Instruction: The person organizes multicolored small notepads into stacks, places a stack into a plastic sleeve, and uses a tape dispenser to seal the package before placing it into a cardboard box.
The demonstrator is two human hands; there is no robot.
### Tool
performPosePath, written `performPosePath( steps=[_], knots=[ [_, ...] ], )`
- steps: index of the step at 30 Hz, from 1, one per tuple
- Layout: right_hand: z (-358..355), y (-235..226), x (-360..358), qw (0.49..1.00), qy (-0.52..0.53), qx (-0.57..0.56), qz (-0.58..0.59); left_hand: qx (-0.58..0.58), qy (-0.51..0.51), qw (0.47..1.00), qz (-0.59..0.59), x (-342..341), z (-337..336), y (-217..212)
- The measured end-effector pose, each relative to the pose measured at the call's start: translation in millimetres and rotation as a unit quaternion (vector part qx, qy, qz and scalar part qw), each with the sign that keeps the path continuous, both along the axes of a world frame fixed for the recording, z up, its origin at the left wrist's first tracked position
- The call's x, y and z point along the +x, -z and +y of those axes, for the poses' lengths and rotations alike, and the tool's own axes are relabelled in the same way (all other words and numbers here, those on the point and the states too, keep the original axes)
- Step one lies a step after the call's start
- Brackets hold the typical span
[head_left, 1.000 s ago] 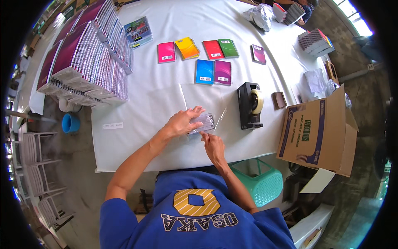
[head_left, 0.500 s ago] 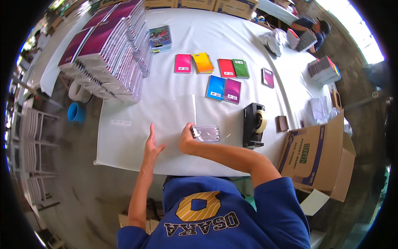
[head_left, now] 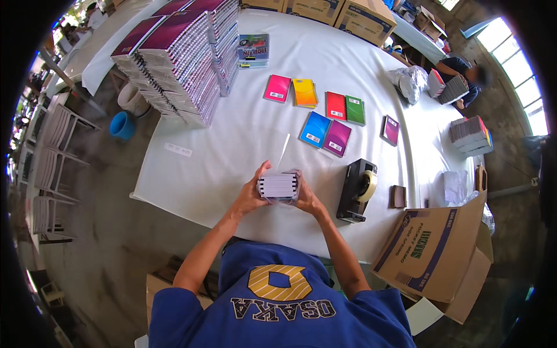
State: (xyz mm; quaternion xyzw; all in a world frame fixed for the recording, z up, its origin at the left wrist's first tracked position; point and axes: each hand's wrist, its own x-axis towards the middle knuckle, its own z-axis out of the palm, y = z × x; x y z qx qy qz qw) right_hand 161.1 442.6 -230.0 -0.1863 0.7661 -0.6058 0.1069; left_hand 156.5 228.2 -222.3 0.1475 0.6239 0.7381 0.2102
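A small stack of pocket notebooks [head_left: 277,187], wrapped in clear plastic, is held between my two hands, its white page edges and dark spiral bindings facing up. My left hand [head_left: 249,196] is closed on its left side, thumb raised near the top corner. Around the right side, where the loose plastic bunches, my right hand [head_left: 306,197] grips it. Beyond the stack lie a blue notebook [head_left: 315,129] and a purple notebook [head_left: 337,138]. To the right of my right hand stands a black tape dispenser [head_left: 350,191] with a roll of tape [head_left: 368,185].
Tall piles of purple spiral notebooks [head_left: 174,43] stand at the left. Pink [head_left: 277,89], yellow [head_left: 304,93], red [head_left: 335,105] and green [head_left: 355,110] notebooks lie farther back. An open cardboard box [head_left: 426,249] is at the right. A person [head_left: 458,75] works beyond the table's far right.
My left hand, open and apart before, has come onto the wrapped stack. My right hand has shifted to its right side, and the stack is turned to show its page edges. The view has swung.
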Motion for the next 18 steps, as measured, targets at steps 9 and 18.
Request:
performPosePath(
  steps=[9,18],
  knots=[
    [32,-141,-4,0.974,-0.046,0.176,0.134,-0.303,-0.083,0.943,0.113,7,-17,-72],
    [22,-147,-17,0.911,-0.105,0.272,0.292,-0.548,-0.032,0.817,0.175,-5,-3,-97]
  ],
)
